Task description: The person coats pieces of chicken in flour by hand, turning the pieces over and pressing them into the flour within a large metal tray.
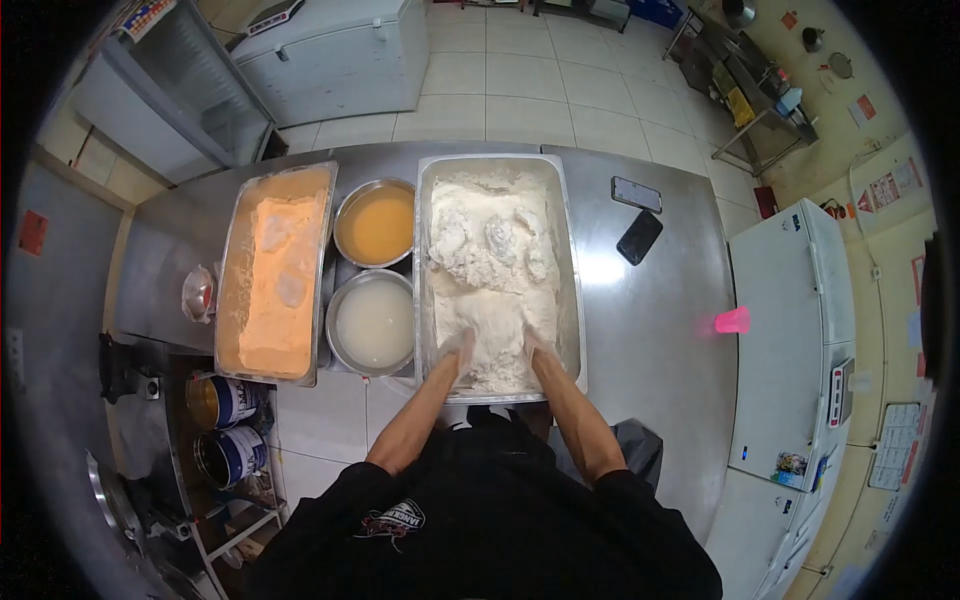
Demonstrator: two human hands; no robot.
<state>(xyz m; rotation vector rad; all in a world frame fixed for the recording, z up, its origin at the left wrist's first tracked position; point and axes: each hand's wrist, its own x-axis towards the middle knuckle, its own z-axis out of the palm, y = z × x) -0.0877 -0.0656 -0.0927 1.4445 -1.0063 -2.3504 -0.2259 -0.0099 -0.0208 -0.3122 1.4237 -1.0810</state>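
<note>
Left hand [463, 354] and right hand [535, 346] sunk, apart, in loose white flour [493, 322] at the near end of the metal tray [577, 300]. Fingers buried; cannot tell whether they close on anything. Handling (judged): flour light, soft, slips between fingers; best cupped from beneath. Coated lumps [500, 236] beyond the grip: probably heavier, pliable; support from below. Appearance: flour off-white, powdery, heaped between hands, crumbly farther out. Left of grip, outside tray: metal bowl [332, 325], milky liquid [373, 322].

Shirt logo [394, 520]: "JANG…", rest unclr | wall signs [889, 191]: illeg.
</note>
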